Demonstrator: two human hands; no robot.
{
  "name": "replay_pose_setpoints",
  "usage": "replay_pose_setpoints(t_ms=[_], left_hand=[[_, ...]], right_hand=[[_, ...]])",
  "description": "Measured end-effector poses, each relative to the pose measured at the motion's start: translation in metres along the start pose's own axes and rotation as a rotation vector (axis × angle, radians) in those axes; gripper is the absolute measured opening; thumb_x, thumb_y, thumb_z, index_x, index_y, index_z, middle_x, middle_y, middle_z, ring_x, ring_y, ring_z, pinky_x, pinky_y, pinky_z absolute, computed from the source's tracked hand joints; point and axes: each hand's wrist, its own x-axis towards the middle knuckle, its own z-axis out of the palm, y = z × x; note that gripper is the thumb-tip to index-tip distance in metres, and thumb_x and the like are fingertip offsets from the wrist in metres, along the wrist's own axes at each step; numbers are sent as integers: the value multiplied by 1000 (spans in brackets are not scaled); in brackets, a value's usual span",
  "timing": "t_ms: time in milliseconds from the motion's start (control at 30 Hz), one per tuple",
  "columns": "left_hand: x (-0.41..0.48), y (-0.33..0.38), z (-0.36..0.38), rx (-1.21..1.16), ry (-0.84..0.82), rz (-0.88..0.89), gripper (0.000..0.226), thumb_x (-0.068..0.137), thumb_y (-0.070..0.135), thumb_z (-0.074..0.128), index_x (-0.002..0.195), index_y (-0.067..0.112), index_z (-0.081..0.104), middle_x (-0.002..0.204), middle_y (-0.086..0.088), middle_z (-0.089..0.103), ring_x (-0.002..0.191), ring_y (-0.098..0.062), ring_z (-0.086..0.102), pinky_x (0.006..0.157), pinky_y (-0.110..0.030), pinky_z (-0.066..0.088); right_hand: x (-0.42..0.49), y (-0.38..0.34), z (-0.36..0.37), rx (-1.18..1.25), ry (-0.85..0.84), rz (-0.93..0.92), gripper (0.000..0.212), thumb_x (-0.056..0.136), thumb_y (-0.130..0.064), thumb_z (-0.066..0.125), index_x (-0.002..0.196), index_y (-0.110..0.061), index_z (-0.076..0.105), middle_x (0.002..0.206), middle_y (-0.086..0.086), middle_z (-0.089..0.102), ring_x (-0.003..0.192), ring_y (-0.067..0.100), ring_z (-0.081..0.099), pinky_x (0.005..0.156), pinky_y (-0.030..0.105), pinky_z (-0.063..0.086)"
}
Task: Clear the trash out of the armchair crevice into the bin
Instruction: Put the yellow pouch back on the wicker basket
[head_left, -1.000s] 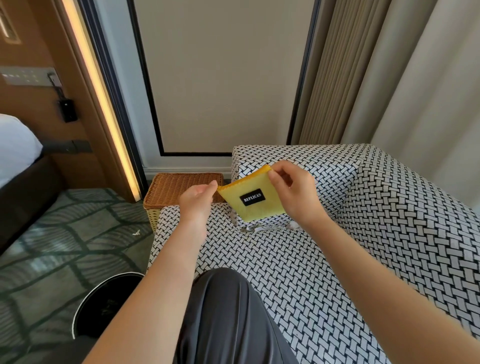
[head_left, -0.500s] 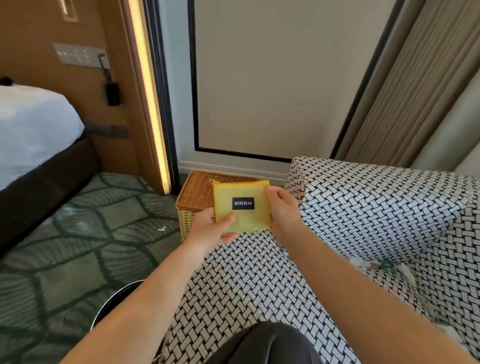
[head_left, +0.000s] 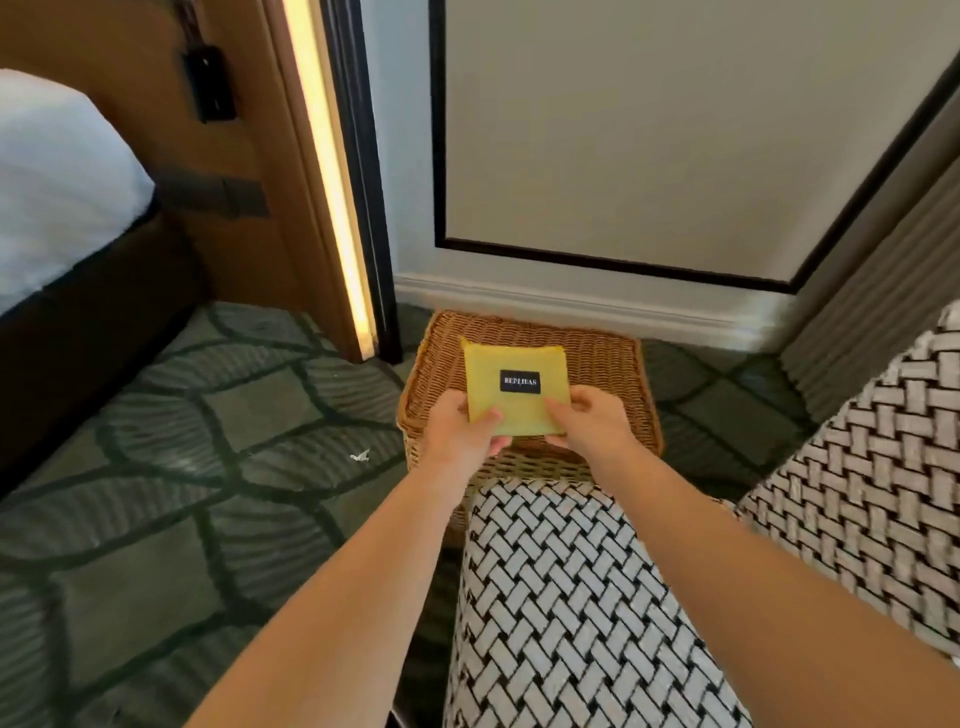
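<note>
**Fingers (head_left: 487, 417) of both hands clamp pouch over basket**

Head view: L hand (head_left: 462, 428) & R hand (head_left: 592, 421) sit mid-frame. Each pinches a lower corner of the pouch (head_left: 511, 387), thumb on the top face, other fingers curled beneath. Pouch is flat, squarish and yellow w/ a small black label mid-face. It's held roughly level, tipped a bit toward the camera, above the basket (head_left: 597, 364) at frame centre by the skirting. Can't tell if the pouch touches the basket top. That top reads as woven wicker w/ a raised rim. Can't tell if it's open, or if it's the bin meant.

Armchair (head_left: 571, 597), black-white weave, fills the lower right, and the R forearm crosses over it. Its crevice isn't in view. Small white scrap (head_left: 360, 456) lies on the green carpet (head_left: 208, 415) left of the basket, apart from it. Bed (head_left: 62, 171) is at the left edge, lit strip (head_left: 327, 171) upper left of centre.

Handling, as a judgement: pouch looks light, thin & soft, prob. fabric or padded. Its edges hold shape, so some stiffness. Doesn't look fragile or slippery. A two-hand corner pinch is more than enough, and one hand on an edge should do. Light flat things drift when dropped, so let go low over the opening.
</note>
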Motion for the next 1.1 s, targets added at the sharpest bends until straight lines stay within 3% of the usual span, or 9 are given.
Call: replay_pose_setpoints(t_ms=[100,200,300,400,600,733,833,900,1100], left_hand=[[39,-9,10,26,4,-23,21,90,5,57,110,7,51,99,-12,64,71,-19,68,64,-27,58],[70,-19,22,66,4,-26,16,89,2,56,102,9,51,85,-6,62,69,-20,65,70,-34,58],[93,-36,32,108,69,-53,12,91,3,54,99,11,52,91,-9,63,70,-19,65,61,-24,55],[117,-49,43,139,151,-65,15,91,4,53,105,9,56,89,-6,64,70,-16,64,68,-28,56],[140,-56,63,324,163,-1,17,88,8,57,105,10,61,87,-6,68,74,-19,66,79,-35,55],[141,-56,63,361,210,-39,19,85,12,64,102,9,56,99,-8,62,67,-18,65,71,-36,58],[132,-55,60,394,180,-13,35,83,20,67,113,12,49,113,-7,53,91,-25,63,85,-40,53],[119,-53,52,455,129,21,41,85,27,65,119,12,48,117,-2,49,104,-19,53,93,-33,44],[65,-39,29,443,-1,50,27,88,34,59,106,14,59,102,-1,64,93,-15,60,75,-24,44]], right_hand=[[41,18,8,-25,80,15,21,91,-8,55,111,-8,58,93,-1,58,72,8,59,75,29,56],[73,40,15,-38,153,26,20,90,-4,53,108,-9,61,97,3,61,67,7,59,79,38,57],[98,56,22,-74,189,1,21,87,-2,54,99,-16,63,92,1,65,76,14,64,78,39,57],[117,67,27,-95,193,-25,29,83,1,55,108,-13,64,98,2,66,93,21,64,85,41,54],[136,81,23,-135,276,-36,32,86,-4,56,117,-14,61,109,4,66,98,20,63,90,38,52],[134,84,25,-308,267,-94,25,89,-10,55,111,-14,64,107,4,65,103,22,57,93,35,47],[132,85,21,-424,295,-84,34,90,-19,55,123,-11,58,119,8,58,114,25,50,98,36,43],[125,81,17,-434,305,-55,38,91,-23,55,126,-10,54,124,9,54,117,25,48,99,36,41],[79,59,9,-498,208,-195,26,93,-23,52,114,-11,61,112,6,58,106,21,52,93,34,45]])
